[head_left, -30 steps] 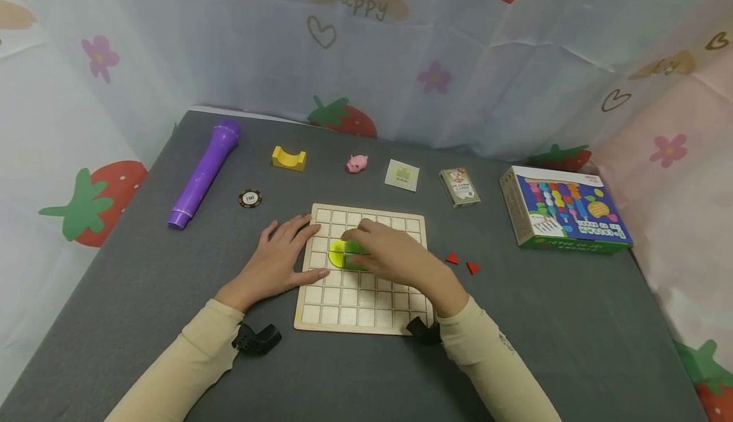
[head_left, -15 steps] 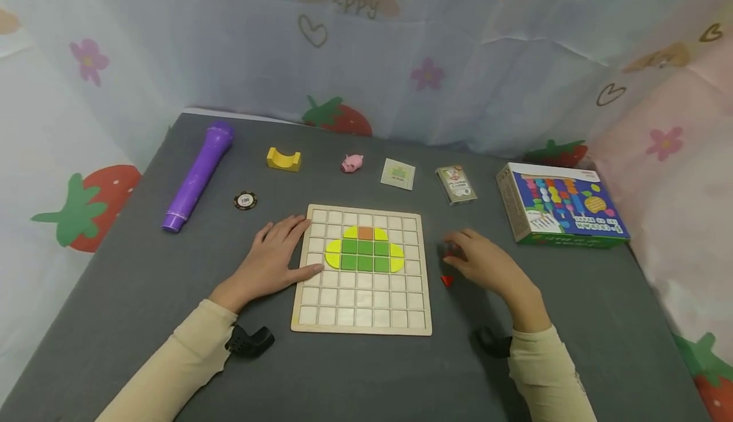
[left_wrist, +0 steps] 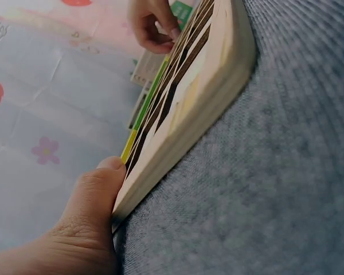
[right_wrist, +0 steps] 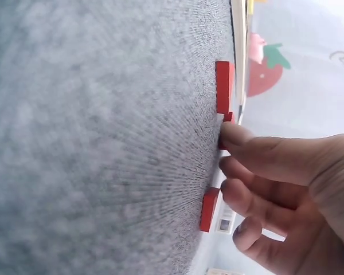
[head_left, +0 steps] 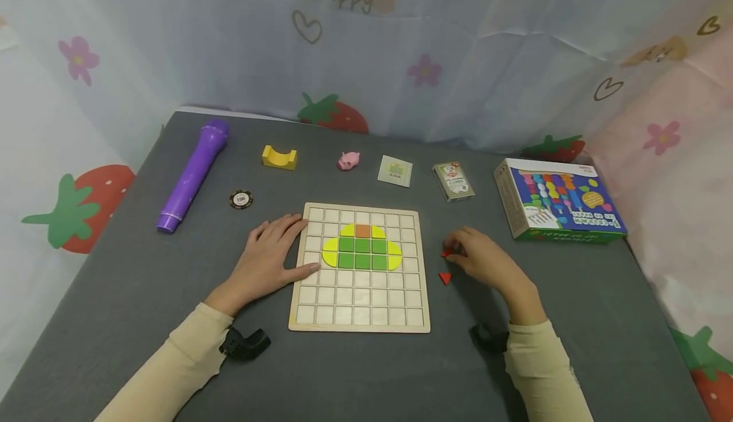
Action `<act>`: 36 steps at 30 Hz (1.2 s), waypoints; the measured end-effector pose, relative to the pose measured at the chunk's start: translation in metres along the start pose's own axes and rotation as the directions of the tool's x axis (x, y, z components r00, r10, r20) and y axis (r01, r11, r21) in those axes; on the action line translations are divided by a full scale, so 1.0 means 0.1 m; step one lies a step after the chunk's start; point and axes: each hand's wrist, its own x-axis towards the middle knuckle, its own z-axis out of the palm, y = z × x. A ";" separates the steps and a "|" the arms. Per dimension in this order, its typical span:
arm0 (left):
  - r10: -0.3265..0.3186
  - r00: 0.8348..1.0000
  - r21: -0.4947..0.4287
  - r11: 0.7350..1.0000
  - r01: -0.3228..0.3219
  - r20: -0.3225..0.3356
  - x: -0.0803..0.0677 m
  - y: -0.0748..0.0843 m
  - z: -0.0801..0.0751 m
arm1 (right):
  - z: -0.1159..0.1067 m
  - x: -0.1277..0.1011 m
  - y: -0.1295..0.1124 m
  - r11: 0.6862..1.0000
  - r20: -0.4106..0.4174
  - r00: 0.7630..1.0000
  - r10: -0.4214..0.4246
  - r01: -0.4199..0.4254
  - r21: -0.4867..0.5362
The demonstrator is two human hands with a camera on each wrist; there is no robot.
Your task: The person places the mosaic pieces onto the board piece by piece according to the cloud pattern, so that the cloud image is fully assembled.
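A wooden grid board [head_left: 363, 316] lies flat on the table, with green squares [head_left: 362, 246], an orange-brown square [head_left: 363, 231] and rounded yellow pieces [head_left: 330, 252] set in its upper cells. My left hand [head_left: 265, 260] rests spread along the board's left edge; in the left wrist view its thumb [left_wrist: 94, 192] touches that edge. Right of the board, my right hand [head_left: 487, 263] pinches a small red triangle [head_left: 446, 253] at the tabletop. Another red triangle [head_left: 445, 278] lies just nearer. The right wrist view also shows a red piece [right_wrist: 209, 209] below the fingers, hidden from above.
Along the back stand a purple microphone [head_left: 191, 177], a yellow block [head_left: 279, 158], a pink pig figure [head_left: 348, 161], a pattern card [head_left: 395, 171] and a playing-card box [head_left: 453, 181]. A poker chip [head_left: 241, 199] lies left; a colourful game box [head_left: 561, 202] sits right.
My right hand has left the board's coloured pieces and moved right to the red triangles, uncovering the pattern. The left hand stays at the board's edge.
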 end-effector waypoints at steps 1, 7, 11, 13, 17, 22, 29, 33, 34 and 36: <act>-0.004 1.000 0.000 1.000 0.004 0.003 0.00 0.00 0.00 | 0.00 0.00 0.00 1.000 -0.001 1.000 -0.001 0.001 0.007; -0.011 1.000 -0.002 1.000 0.011 0.008 0.00 0.00 0.03 | -0.03 -0.01 -0.08 0.996 -0.028 0.999 -0.034 0.036 0.079; -0.005 1.000 -0.005 1.000 0.005 0.003 -0.01 0.00 0.03 | -0.05 0.01 -0.31 0.979 -0.027 0.995 -0.095 0.099 0.179; -0.003 1.000 -0.006 1.000 0.003 0.004 -0.01 0.00 0.03 | -0.04 0.05 -0.46 0.965 -0.017 0.988 -0.152 0.152 0.213; -0.002 1.000 -0.001 1.000 0.002 0.005 -0.02 -0.02 0.02 | 0.02 0.17 -0.78 0.927 0.042 0.958 -0.285 0.265 0.264; -0.001 1.000 0.006 1.000 0.001 0.001 -0.01 -0.03 0.01 | 0.14 0.36 -1.12 0.916 0.120 0.932 -0.343 0.304 0.261; -0.003 1.000 0.012 1.000 0.003 0.008 -0.01 -0.02 0.01 | 0.31 0.54 -1.36 0.923 0.162 0.917 -0.365 0.335 0.188; 0.000 1.000 0.017 1.000 0.000 0.007 -0.01 -0.02 0.01 | 0.37 0.56 -1.41 0.924 0.175 0.909 -0.379 0.362 0.125; -0.001 1.000 0.018 1.000 0.001 0.007 -0.01 -0.02 0.01 | 0.38 0.56 -1.42 0.924 0.178 0.908 -0.379 0.362 0.121; -0.003 1.000 0.016 1.000 0.003 0.008 -0.01 -0.03 0.01 | 0.39 0.56 -1.44 0.924 0.180 0.907 -0.382 0.367 0.110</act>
